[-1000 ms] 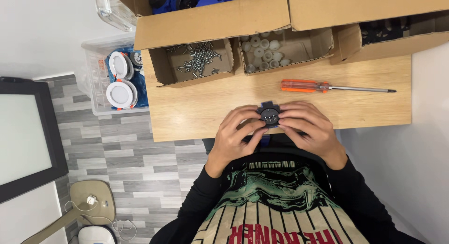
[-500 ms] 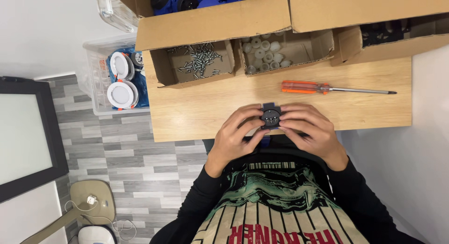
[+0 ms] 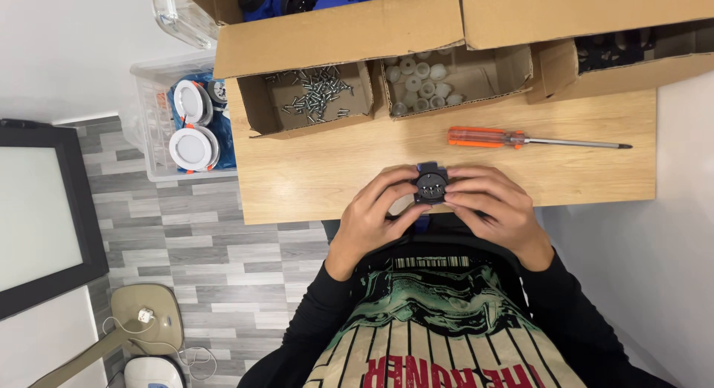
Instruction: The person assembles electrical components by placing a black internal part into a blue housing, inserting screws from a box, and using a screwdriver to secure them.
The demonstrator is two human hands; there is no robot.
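Both the left hand (image 3: pixel 372 213) and the right hand (image 3: pixel 494 206) grip a small black round part (image 3: pixel 431 185) over the table (image 3: pixel 312 180) edge. This looks like fitting pieces together by hand. The orange screwdriver (image 3: pixel 487 138) lies untouched just beyond.

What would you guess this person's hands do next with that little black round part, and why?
Probably the right hand lets go and reaches for the orange-handled screwdriver or a screw from the box of screws. Both hands, the left hand too, pinch the small black round part at the table edge, and no tool is in either grip yet.
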